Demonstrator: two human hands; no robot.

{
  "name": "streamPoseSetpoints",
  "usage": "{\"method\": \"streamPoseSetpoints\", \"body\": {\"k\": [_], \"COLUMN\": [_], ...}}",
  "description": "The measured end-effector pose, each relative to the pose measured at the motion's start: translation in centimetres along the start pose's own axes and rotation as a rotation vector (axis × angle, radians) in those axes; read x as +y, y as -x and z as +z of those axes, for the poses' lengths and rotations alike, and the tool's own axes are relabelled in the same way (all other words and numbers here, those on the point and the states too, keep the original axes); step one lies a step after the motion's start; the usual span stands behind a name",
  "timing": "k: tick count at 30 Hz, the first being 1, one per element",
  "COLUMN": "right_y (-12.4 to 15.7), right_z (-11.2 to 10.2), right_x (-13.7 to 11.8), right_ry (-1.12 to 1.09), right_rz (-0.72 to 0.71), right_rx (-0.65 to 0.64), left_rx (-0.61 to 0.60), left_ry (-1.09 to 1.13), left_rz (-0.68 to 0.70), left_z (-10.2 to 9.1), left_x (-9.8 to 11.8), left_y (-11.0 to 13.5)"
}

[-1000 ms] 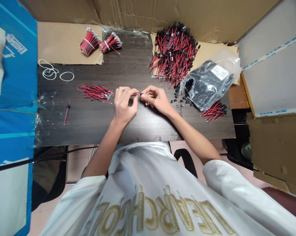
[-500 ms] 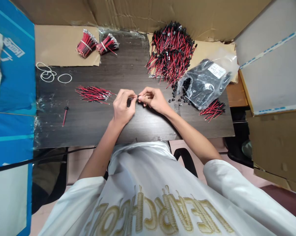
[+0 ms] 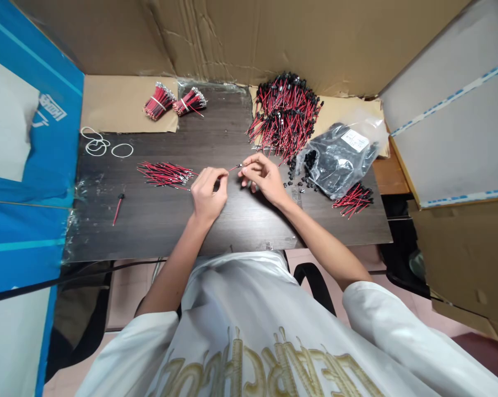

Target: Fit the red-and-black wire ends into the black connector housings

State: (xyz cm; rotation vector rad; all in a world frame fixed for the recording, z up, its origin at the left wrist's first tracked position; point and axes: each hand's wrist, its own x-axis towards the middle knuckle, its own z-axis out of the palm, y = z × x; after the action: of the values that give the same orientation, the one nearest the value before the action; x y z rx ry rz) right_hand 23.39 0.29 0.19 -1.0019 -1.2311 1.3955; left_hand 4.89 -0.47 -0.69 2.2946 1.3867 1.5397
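My left hand [image 3: 211, 190] pinches a thin red-and-black wire [image 3: 234, 167] between thumb and fingertips. The wire's free end, with a small dark tip, points right toward my right hand [image 3: 265, 177]. That hand's fingers are curled loosely and apart, right beside the tip; whether they touch it is hard to see. Left of my left hand lies a loose pile of red-and-black wires [image 3: 164, 174] with silvery ends. To the right of my right hand, small black connector housings [image 3: 301, 179] spill from a clear plastic bag [image 3: 340, 160].
A large heap of wires with black connectors [image 3: 288, 110] lies at the back on cardboard. Two banded wire bundles [image 3: 159, 101] sit at back left, near white rubber bands [image 3: 96, 146]. A single wire [image 3: 118, 209] lies at left, and a small wire pile [image 3: 353, 200] at right.
My right fingers have loosened and moved slightly off the wire's end, which now shows between the hands. The left hand keeps its pinch. The camera view has shifted a little.
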Motion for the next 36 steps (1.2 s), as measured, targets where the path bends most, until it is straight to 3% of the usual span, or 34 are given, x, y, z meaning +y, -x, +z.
{"method": "streamPoseSetpoints", "body": {"k": [7,12,14,18,20,22,24,27,36], "right_y": [1.1,1.0,0.6,-1.1,-2.1,-3.1,-4.1,-5.1,-4.8], "right_z": [0.9,0.8,-0.1,-4.6,-7.5,-10.0,-11.7,-12.7,-11.6], "right_x": [0.0,-0.5,-1.2,-2.5,-2.7,-2.6,-2.4,-2.2,-2.7], "right_ry": [0.313,0.411,0.488,0.786,0.942,1.05,1.135,1.221,1.197], "right_rz": [-0.239,-0.321,-0.378,-0.516,-0.495,-0.424,-0.347,-0.291,-0.303], "right_rx": [-0.126,-0.09,0.004,0.386,0.555,0.629,0.627,0.57,0.488], "left_rx": [-0.013,-0.099,-0.132,-0.099,-0.065,-0.057,-0.062,-0.063,-0.07], "left_ry": [0.018,0.062,0.065,0.03,0.012,0.001,0.001,0.003,-0.034], "left_rz": [-0.007,0.049,0.044,-0.007,-0.022,-0.026,-0.026,-0.031,-0.103], "left_z": [0.0,-0.1,-0.2,-0.2,0.0,0.2,0.4,0.4,0.2], "left_x": [-0.1,0.1,0.2,0.0,-0.3,-0.5,-0.7,-0.9,-1.3], "left_y": [0.1,0.0,-0.1,-0.3,-0.3,-0.3,-0.3,-0.3,-0.2]}}
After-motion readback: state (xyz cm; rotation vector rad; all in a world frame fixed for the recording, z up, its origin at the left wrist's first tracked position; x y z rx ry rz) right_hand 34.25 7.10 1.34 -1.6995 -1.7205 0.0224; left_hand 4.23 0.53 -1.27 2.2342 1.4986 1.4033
